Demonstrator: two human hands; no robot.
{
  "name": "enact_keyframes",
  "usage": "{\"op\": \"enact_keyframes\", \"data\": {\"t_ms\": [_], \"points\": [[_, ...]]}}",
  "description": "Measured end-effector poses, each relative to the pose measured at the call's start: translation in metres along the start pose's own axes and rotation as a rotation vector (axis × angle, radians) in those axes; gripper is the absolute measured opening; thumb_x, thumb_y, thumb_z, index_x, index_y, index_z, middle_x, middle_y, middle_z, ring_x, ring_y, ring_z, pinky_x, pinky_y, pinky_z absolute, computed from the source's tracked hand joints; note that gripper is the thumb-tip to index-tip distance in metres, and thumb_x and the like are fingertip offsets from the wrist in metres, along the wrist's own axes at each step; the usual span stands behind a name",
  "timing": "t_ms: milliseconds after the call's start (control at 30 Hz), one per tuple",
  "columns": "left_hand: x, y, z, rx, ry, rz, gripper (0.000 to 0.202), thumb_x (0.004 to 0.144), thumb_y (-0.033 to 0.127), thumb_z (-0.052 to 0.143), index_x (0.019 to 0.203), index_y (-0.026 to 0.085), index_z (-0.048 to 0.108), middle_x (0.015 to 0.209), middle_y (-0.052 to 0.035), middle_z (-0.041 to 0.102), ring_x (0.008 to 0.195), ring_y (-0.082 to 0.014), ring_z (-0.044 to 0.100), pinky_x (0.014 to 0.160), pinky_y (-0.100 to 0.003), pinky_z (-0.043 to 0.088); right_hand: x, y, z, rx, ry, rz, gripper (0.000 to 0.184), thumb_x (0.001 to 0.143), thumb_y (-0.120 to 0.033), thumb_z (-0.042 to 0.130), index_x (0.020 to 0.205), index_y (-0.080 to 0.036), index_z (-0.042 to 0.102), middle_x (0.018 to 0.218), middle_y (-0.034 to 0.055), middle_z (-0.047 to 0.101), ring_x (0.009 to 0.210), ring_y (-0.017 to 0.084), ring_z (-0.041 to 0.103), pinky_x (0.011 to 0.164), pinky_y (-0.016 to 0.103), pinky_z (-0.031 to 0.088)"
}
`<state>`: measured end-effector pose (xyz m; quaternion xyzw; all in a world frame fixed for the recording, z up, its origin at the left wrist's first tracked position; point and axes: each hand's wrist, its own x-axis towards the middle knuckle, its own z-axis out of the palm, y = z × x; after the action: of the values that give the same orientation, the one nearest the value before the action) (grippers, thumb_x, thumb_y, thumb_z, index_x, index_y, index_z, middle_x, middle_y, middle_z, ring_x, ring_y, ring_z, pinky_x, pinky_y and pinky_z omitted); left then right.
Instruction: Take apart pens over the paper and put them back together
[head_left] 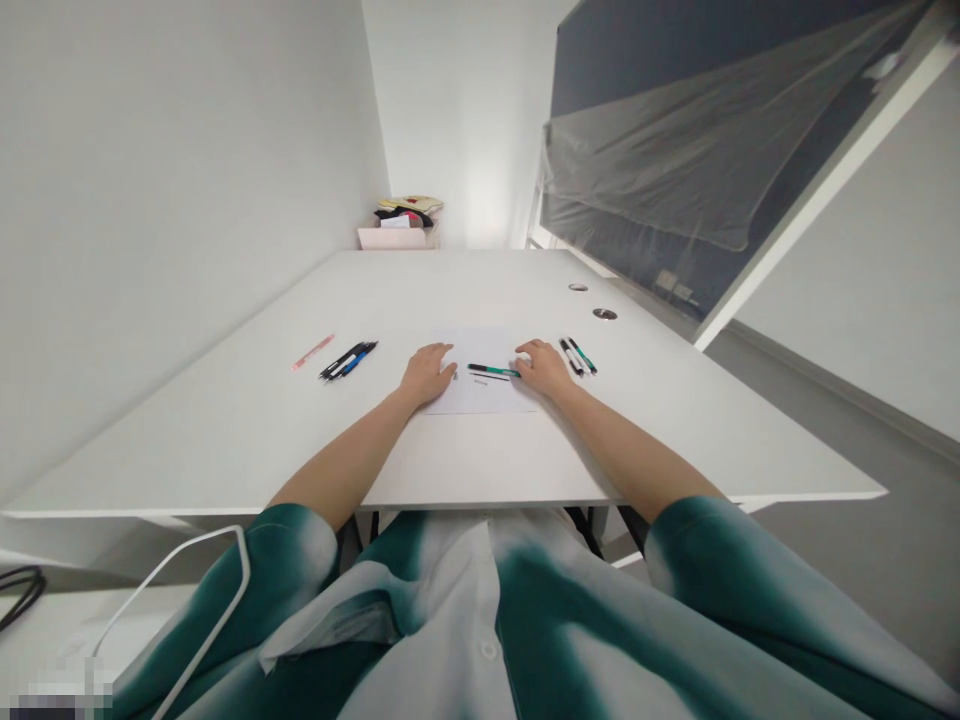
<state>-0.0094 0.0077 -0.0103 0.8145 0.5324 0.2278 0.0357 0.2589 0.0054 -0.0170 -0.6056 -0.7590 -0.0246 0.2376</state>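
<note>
Our white bench (450,460) carries a paper sheet (450,400), a green pen (491,370) lying on it. Our left hand (429,374) rests with parted fingers, empty; our right hand (543,368) meets the pen's end, whether its fingers grip we cannot tell.

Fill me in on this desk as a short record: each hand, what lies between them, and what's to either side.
Left hand: on the white sheet, no pen in it
Right hand: at one end of the green-and-black pen; grip unclear
Between hands: that pen, a thin dark rod, a tiny part
Left side: pink strip, dark and blue pens
Right side: two pens
</note>
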Motion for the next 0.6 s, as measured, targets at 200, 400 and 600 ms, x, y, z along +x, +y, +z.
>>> {"op": "enact_keyframes", "data": {"t_ms": [200, 400, 600], "points": [[-0.007, 0.024, 0.008, 0.041, -0.082, 0.226, 0.033, 0.092, 0.030, 0.053, 0.121, 0.028, 0.067, 0.146, -0.0051, 0.050, 0.140, -0.0254, 0.038, 0.118, -0.046, 0.028, -0.003, -0.022, 0.006, 0.045, -0.027, -0.284, 0.026, 0.086, -0.023, 0.055, 0.103, -0.019, 0.074, 0.118, 0.0119, 0.062, 0.109, 0.026, 0.054, 0.096, 0.039, 0.040], [-0.008, 0.020, 0.012, 0.062, -0.110, 0.278, 0.029, 0.092, 0.029, 0.051, 0.112, 0.028, 0.073, 0.143, -0.0044, 0.054, 0.139, -0.0265, 0.039, 0.117, -0.047, 0.030, -0.008, -0.029, 0.010, 0.024, -0.078, -0.372, 0.026, 0.087, -0.023, 0.057, 0.104, -0.023, 0.076, 0.124, 0.0104, 0.061, 0.114, 0.027, 0.051, 0.098, 0.041, 0.038], [-0.004, 0.015, 0.014, 0.030, -0.054, 0.300, 0.022, 0.087, 0.029, 0.058, 0.096, 0.027, 0.078, 0.135, -0.0033, 0.061, 0.135, -0.0270, 0.045, 0.115, -0.048, 0.034, -0.006, -0.028, 0.008, 0.037, -0.074, -0.358, 0.019, 0.087, -0.026, 0.061, 0.092, -0.020, 0.078, 0.117, 0.0124, 0.064, 0.113, 0.029, 0.052, 0.095, 0.042, 0.039]]}}
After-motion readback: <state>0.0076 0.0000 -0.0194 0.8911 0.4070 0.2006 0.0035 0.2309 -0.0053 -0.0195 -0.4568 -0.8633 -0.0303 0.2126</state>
